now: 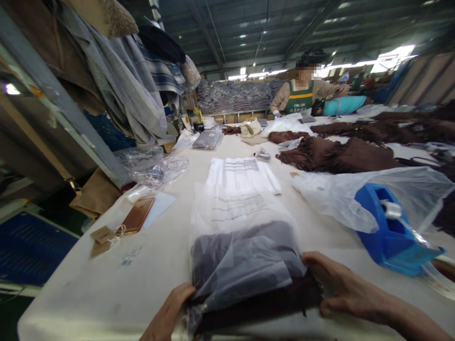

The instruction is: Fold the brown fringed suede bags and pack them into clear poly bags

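Observation:
A folded dark brown garment point(270, 300) lies partly inside a clear plastic bag point(245, 272) near the table's front edge. Its near end sticks out of the bag's mouth. My left hand point(172, 310) grips the bag's left edge, fingers closed by the crumpled near corner. On the other side, my right hand point(343, 286) holds the bag's right edge between thumb and fingers. Printed lines show on the bag's far end, which overlaps a stack of white printed plastic bags point(241, 173).
A blue tape dispenser point(382, 237) stands at the right beside loose plastic film point(327, 194). At left lie a phone point(140, 215), cardboard tags point(103, 235) and crumpled plastic point(156, 166). Brown fringed garments point(341, 154) cover the far right. A co-worker point(300, 97) stands across the table.

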Demonstrator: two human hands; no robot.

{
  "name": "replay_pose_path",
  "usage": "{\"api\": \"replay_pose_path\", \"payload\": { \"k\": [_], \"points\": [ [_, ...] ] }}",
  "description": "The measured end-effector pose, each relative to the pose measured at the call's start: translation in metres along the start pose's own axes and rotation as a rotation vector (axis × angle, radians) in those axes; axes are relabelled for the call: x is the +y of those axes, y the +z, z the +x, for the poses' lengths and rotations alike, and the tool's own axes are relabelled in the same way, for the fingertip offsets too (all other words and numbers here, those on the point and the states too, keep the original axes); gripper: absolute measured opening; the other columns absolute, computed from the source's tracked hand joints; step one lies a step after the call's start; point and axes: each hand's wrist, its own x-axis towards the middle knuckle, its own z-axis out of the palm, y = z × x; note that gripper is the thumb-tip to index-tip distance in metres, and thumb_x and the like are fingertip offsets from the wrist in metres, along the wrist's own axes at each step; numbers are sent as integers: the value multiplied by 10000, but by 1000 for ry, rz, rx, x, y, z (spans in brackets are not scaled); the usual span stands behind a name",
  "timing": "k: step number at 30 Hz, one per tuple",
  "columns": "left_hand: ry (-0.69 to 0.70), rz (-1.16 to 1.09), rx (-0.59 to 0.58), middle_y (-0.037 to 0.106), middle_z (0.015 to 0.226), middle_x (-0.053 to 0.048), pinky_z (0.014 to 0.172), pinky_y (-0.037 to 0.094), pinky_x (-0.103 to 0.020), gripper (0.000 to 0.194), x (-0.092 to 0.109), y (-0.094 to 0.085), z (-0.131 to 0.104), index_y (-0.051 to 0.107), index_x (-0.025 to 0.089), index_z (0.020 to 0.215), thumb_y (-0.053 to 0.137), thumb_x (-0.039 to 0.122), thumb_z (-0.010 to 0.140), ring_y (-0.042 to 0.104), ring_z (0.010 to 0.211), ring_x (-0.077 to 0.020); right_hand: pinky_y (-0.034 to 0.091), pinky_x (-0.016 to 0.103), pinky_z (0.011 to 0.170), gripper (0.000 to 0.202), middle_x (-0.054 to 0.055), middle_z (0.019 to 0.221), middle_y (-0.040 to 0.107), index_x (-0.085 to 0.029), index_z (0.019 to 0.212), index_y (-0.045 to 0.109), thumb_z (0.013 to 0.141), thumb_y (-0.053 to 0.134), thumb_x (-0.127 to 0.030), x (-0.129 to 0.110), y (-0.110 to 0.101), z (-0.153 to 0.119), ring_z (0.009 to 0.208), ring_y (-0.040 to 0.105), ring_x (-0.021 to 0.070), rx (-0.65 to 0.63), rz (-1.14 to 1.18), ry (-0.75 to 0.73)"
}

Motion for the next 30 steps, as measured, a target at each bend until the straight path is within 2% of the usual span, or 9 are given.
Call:
{"api": "replay_pose_path", "payload": {
  "k": [3, 5, 8, 12, 17, 20, 23, 27, 30],
  "points": [
    [27, 52, -125, 581, 1232, -42, 966, 448, -323, 552, -16, -1, -4, 446, 317, 1263, 587, 215, 739, 566, 1103, -228, 488, 276, 720, 497, 20, 957, 643, -232, 1040, 586, 555, 673, -300, 2, 0, 2, 851, 601, 212, -49, -4, -6],
    [43, 30, -171, 589, 1220, -14, 966, 442, -294, 611, -24, -2, 0, 459, 330, 1238, 601, 118, 683, 572, 1093, -203, 473, 263, 685, 457, 12, 903, 630, -218, 1002, 577, 563, 676, -301, 5, 1, 5, 799, 583, 193, -88, -13, -3],
    [13, -32, -241, 616, 1166, -2, 932, 460, -259, 520, -24, -6, 17, 522, 317, 1156, 638, 138, 681, 581, 1068, -186, 440, 242, 621, 365, -2, 818, 602, -206, 921, 560, 591, 676, -314, 9, 3, 9, 715, 544, 162, -117, -20, 3],
    [-133, -167, -351, 646, 1006, 6, 829, 486, -230, 361, -6, -12, 55, 588, 265, 1018, 619, 163, 673, 603, 951, -163, 401, 230, 565, 297, -13, 753, 576, -199, 853, 543, 624, 667, -343, 9, 4, 17, 657, 499, 142, -116, 7, 0],
    [-183, -154, -428, 612, 858, 6, 738, 482, -239, 214, -4, -3, 88, 598, 214, 867, 565, 199, 656, 583, 836, -154, 389, 227, 560, 266, -22, 730, 561, -199, 808, 526, 628, 654, -346, 14, 3, 26, 655, 492, 137, -29, 5, -17],
    [15, 105, -300, 629, 965, -24, 763, 493, -265, 333, -14, 3, 82, 572, 214, 1011, 520, 161, 686, 585, 896, -172, 383, 226, 564, 256, -33, 725, 543, -198, 795, 507, 624, 653, -320, 20, 1, 27, 651, 482, 129, -5, 20, 5],
    [413, 454, -36, 612, 1128, -66, 848, 460, -299, 477, -8, 7, 67, 499, 179, 1197, 429, 90, 733, 553, 1028, -197, 404, 241, 638, 340, -18, 816, 560, -192, 865, 513, 588, 693, -271, 21, -4, 24, 739, 507, 149, -60, 68, 29],
    [755, 554, 51, 661, 1021, -26, 842, 432, -254, 365, 38, 29, 63, 585, 182, 1082, 333, 60, 849, 565, 985, -157, 406, 253, 696, 488, -8, 899, 549, -190, 949, 508, 512, 724, -171, 19, -15, 21, 834, 511, 172, -158, 103, 82],
    [901, 419, 91, 680, 907, 4, 829, 440, -234, 243, 81, 76, 75, 626, 190, 965, 404, 123, 892, 583, 906, -134, 407, 259, 720, 543, -2, 921, 542, -186, 980, 494, 486, 709, -116, 18, -20, 21, 866, 509, 179, -201, 94, 99]
  ]
}}
